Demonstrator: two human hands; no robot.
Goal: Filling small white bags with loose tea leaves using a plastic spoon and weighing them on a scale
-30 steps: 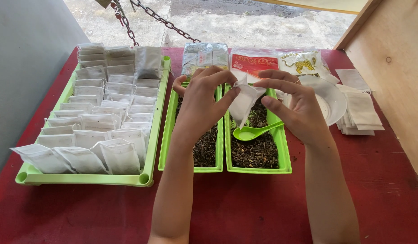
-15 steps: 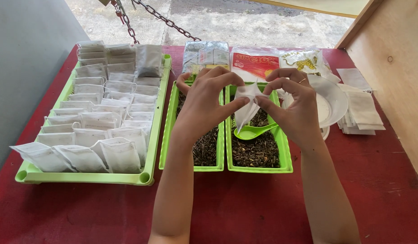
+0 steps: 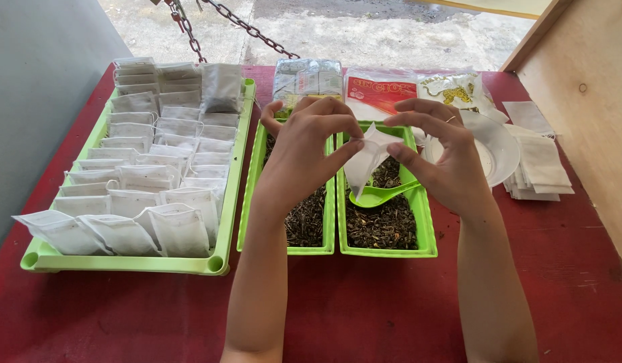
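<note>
2 hands are pinching 1 white filter sachet [image 3: 366, 161] above the green tray of dried leaves [image 3: 385, 225]: left hand [image 3: 304, 158] and right hand [image 3: 445, 161] are gripping its top corners. it is looking light, limp and tearable; edges are offering the safest hold.

Hidden and cropped parts, head view.
The left hand [image 3: 304, 158] covers much of the narrow green plastic tray of dark dried leaves [image 3: 287, 250] at centre; the thin white paper pouch [image 3: 365, 161] screens the handle end of the green plastic spoon [image 3: 378, 196]. The metal chain [image 3: 247, 28] is cut off at the upper edge, both forearms at the lower edge. The pouch's contents cannot be told.
</note>
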